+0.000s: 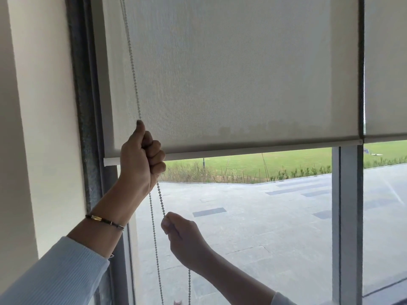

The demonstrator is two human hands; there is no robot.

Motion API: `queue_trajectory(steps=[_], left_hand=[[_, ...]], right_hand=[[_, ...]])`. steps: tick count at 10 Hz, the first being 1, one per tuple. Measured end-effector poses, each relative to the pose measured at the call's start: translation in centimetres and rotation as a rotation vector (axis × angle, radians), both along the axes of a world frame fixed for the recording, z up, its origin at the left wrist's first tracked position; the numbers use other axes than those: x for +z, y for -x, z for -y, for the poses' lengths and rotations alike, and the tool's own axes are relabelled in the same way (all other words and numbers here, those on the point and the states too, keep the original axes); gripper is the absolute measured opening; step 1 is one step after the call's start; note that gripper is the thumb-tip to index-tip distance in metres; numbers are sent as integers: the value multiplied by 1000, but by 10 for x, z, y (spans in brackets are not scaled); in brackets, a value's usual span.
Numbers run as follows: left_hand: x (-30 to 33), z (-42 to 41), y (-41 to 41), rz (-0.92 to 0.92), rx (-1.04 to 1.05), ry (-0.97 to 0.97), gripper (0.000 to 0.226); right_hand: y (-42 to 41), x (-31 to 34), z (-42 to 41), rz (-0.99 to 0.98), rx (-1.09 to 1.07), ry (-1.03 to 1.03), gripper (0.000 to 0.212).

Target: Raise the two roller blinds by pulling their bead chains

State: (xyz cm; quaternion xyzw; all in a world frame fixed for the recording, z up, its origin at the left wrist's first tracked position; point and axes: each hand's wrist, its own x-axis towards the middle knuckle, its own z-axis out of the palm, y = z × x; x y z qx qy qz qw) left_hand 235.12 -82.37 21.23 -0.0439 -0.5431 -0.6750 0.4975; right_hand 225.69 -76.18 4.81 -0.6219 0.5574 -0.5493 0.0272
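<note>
Because the pale grey woven roller blind (231, 80) has its white bottom bar (242, 150) partway up the glass, it serves as the landmark for everything else. Left of the blind stands a cream wall (44, 106), and between wall and blind runs a dark speckled window frame (86, 117). Along the blind's left edge hangs the small white bead chain (132, 62), taut where it rises in front of the fabric.

In front of the blind's lower left corner, the left hand (141, 161) is a closed fist around the chain, thumb uppermost, with a thin dark bracelet with a gold clasp (103, 220) on the wrist. Below the blind, the right hand (182, 234) is pinched shut on the same strand, well apart from the left. A second strand hangs free just left of it.

Judging from this, the chief risk is pulling at an angle: the strand between the hands slants away from vertical, which could jump the beads off the clutch above, out of view. Catching both strands in one fist would lock the loop. A jerky release might let the fabric drop.

Right of the blind, beyond a dark gap, a second matching grey blind (385, 73) hangs at nearly the same height; I cannot see its chain.
</note>
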Motion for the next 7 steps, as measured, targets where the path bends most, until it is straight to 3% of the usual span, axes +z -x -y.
queue_trajectory(steps=[4,5,6,7], left_hand=[[8,0,2,12,62,46,51],[7,-1,11,89,261,99,49],[-7,2,17,191,965,479,32],[-26,8,26,242,1323,890,65]], right_hand=[[6,-2,0,101,60,-7,39],[15,-5,3,111,23,2,34],[27,-4,-3,59,-125,103,26],[49,7,-10,57,-293,231,29]])
